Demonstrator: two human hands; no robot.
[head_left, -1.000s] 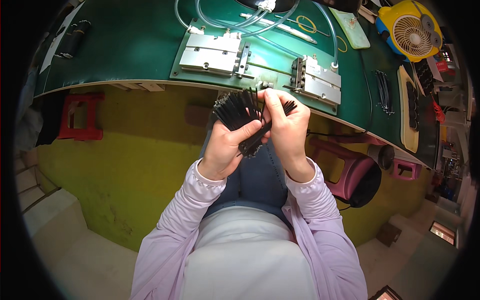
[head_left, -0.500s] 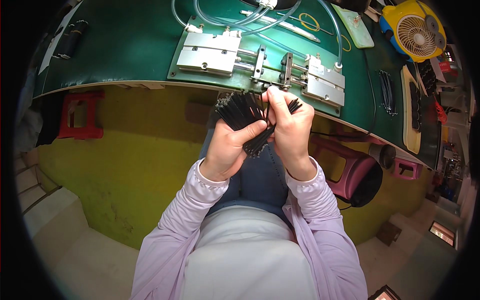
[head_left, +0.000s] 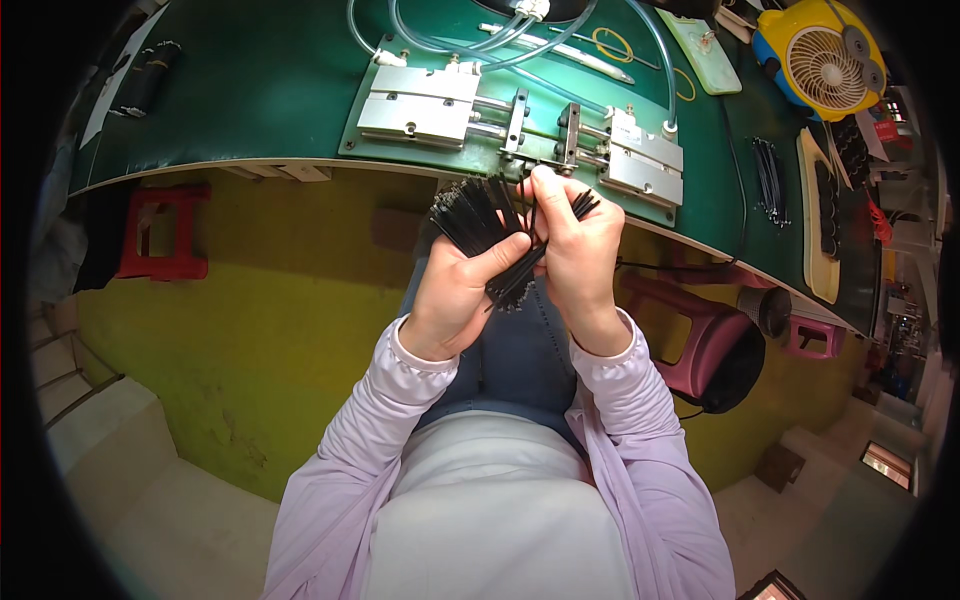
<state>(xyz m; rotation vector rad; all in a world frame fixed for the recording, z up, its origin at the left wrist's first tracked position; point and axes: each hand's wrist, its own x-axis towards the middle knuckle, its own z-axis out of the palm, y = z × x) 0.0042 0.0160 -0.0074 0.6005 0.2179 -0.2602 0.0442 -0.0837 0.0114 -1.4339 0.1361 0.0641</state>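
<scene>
A thick bundle of short black wires [head_left: 468, 215] with pale tips sits in my left hand [head_left: 450, 295], whose thumb lies across it. My right hand [head_left: 582, 248] is closed beside the bundle. Its thumb and forefinger pinch a single black wire [head_left: 533, 212] standing up from the bundle, and a smaller bunch of black wires [head_left: 586, 205] sticks out between its fingers. Both hands are just short of the bench edge, in front of a pneumatic clamping fixture [head_left: 415, 105]. My right fingertips are right below the fixture's two facing jaws [head_left: 568, 135], which stand apart.
Clear air hoses [head_left: 440, 40] run over the green workbench [head_left: 250, 90]. A dark bundle [head_left: 150, 75] lies at left. Loose wires [head_left: 770, 180], a cream tray [head_left: 822, 270] and a yellow-blue fan [head_left: 828, 65] are at right. Red [head_left: 190, 232] and pink [head_left: 690, 340] stools stand below.
The bench and fixture have shifted very slightly in the view. Both hands keep nearly the same grip and place, with only a tiny movement of the right fingers.
</scene>
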